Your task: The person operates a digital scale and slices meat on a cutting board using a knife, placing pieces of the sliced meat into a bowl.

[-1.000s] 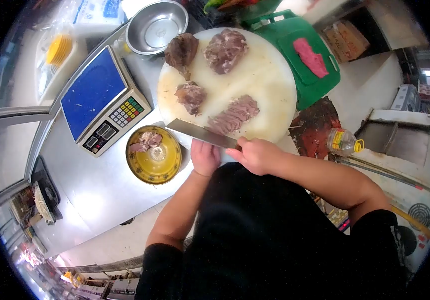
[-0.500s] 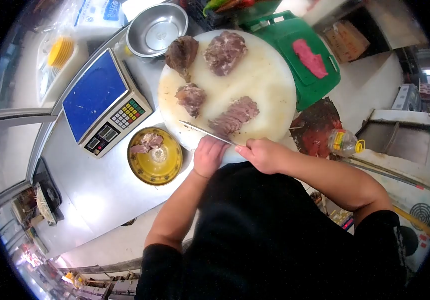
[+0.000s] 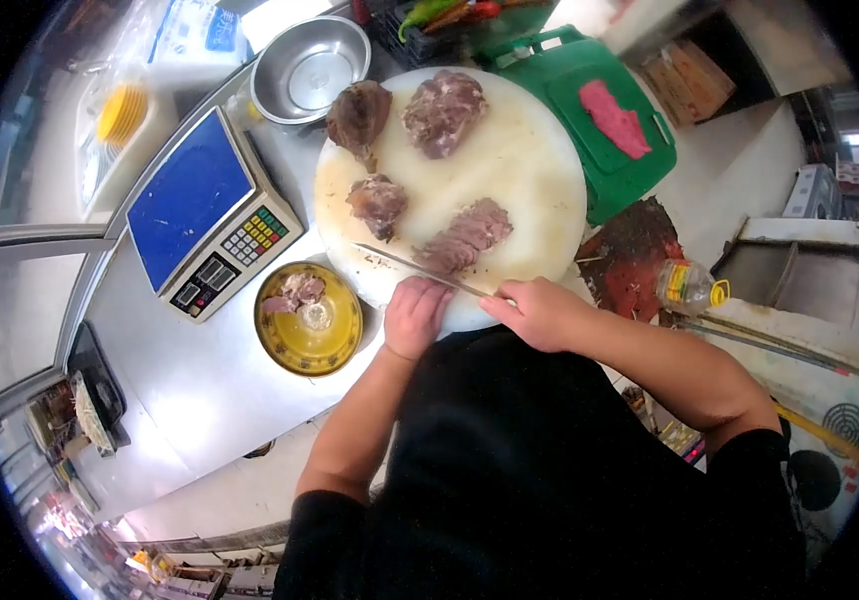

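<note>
My right hand (image 3: 542, 315) is closed around the handle of a knife (image 3: 405, 262). Its long blade slants up and left across the near part of a round white cutting board (image 3: 540, 190). Just below the blade, my left hand (image 3: 418, 315) rests at the board's near edge with its fingers curled together; whatever is under them is hidden. Beyond the blade lies a row of thin meat slices (image 3: 467, 236). Farther off are a chunk of cooked meat (image 3: 378, 205), a larger meat piece (image 3: 445, 112) and a darker brown piece (image 3: 360, 120).
Left of the board stand a digital scale (image 3: 215, 225) and a yellow bowl (image 3: 340, 345) holding meat bits. A steel bowl (image 3: 268, 75) sits behind. On the right are a green bin lid (image 3: 610, 180) with a pink cloth (image 3: 614, 120) and a plastic bottle (image 3: 685, 284).
The view has shifted slightly. The knife has turned a little, so its blade looks less bright, and my right hand sits slightly farther right. My left hand stays nearly in place.
</note>
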### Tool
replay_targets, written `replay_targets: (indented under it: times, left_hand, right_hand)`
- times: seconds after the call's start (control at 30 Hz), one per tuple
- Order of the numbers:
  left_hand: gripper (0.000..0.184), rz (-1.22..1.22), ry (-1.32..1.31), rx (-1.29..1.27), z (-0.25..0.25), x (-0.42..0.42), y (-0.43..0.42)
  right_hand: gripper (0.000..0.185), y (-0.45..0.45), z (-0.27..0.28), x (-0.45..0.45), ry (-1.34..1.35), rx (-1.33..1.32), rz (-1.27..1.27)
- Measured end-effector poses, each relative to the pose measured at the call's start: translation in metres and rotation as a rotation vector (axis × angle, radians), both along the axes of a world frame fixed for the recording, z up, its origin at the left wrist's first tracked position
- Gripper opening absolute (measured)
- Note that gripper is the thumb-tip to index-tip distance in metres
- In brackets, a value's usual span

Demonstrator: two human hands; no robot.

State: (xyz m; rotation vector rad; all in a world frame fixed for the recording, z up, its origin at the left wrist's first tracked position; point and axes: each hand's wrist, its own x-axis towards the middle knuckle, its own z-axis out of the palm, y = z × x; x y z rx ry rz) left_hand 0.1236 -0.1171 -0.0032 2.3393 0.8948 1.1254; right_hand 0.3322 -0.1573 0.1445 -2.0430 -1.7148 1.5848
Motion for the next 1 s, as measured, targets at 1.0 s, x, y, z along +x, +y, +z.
replay_targets:
  times: [1.0]
  left_hand:
    - [0.018, 0.039, 0.026, 0.026, -0.004, 0.001, 0.000]
  right_hand:
    - [0.059, 0.008, -0.036, -0.012, 0.016, 0.046, 0.048]
